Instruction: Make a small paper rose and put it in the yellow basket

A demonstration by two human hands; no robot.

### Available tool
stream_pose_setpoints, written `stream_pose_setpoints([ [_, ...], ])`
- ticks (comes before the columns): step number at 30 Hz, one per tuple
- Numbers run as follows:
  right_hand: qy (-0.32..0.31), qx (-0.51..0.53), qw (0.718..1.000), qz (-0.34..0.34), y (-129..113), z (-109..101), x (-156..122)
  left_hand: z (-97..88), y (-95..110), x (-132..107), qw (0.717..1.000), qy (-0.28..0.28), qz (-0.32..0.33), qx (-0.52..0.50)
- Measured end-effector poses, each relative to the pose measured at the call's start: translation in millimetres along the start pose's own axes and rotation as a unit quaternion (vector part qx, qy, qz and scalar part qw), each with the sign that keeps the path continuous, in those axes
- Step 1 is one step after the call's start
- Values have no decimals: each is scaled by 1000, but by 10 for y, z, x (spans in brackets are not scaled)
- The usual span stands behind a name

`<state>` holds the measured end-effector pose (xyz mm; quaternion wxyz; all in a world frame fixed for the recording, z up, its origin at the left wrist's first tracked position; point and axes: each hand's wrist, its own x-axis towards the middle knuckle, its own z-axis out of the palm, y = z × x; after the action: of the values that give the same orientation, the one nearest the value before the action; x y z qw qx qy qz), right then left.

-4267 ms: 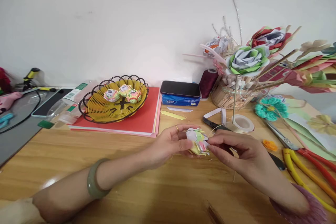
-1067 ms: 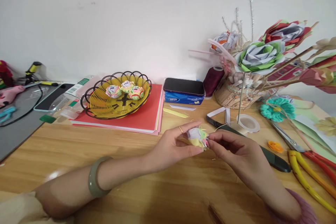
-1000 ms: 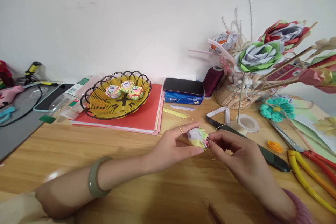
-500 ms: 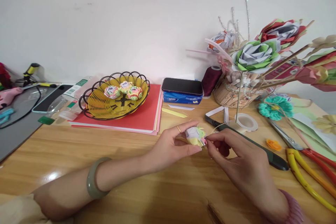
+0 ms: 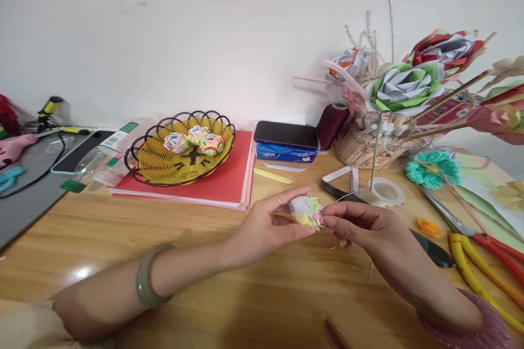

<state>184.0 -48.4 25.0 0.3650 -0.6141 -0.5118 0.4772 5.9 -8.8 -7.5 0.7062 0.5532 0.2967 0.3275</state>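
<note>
A small folded-paper flower [image 5: 303,206] in white, yellow, green and pink sits between the thumb and fingers of my left hand [image 5: 266,226], just above the wooden table. At the flower's right edge, my right hand [image 5: 360,223] is closed in a pinch. Whether its fingertips grip a petal or a thread is hidden. A thin pale thread [image 5: 345,196] runs just behind my right hand, near a white spool [image 5: 387,191]. Three similar paper flowers [image 5: 195,140] lie in a yellow woven basket [image 5: 164,166].
Black-handled pliers [image 5: 432,248] lie partly behind my right hand. Scissors [image 5: 462,223] with red handles and a yellow-handled tool [image 5: 470,272] lie at the right. Behind stand a phone on a blue pack [image 5: 284,151], a maroon thread cone [image 5: 332,125] and a wooden flower pot [image 5: 356,147].
My right hand has turned and its wrist has swung to the right, while its fingertips stay by the flower's edge. My left hand keeps its hold. The view has shifted slightly.
</note>
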Motion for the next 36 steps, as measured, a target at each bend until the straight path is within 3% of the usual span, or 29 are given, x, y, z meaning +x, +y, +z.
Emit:
stream_pose_setpoints([
  [10,-9,-76,993,-92,-49,25,-12,13,-9,6,1000,2,2,5],
  [17,-29,-112,990,-85,-56,-1,-22,3,-4,-16,1000,-10,-8,13],
  [29,-44,-155,978,-130,12,0,-12,-2,-9,13,1000,-3,-18,23],
  [36,-20,-131,986,-97,-41,-5,-33,-3,-7,7,1000,-19,-23,-4],
])
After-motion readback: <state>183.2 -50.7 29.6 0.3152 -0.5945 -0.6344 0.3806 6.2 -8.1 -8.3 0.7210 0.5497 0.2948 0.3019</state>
